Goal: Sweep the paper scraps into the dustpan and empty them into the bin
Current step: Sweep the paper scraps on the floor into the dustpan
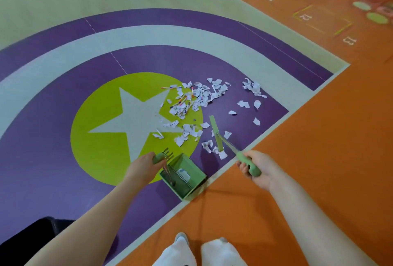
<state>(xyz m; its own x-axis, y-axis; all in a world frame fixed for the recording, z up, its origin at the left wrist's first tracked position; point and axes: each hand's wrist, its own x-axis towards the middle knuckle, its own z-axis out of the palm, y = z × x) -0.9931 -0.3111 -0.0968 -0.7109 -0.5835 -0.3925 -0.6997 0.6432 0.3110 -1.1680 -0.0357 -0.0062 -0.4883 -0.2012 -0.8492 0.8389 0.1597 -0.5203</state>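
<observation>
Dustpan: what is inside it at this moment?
One white paper scrap lies inside the green dustpan, beside the comb teeth. The left hand holds its handle. The bottom corner behind the near wall is hidden, so more scraps there cannot be ruled out.

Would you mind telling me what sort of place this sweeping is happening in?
Probably a children's play or activity room: the floor carries a star in a green circle, purple arcs and numbered hopscotch-style squares.
</observation>
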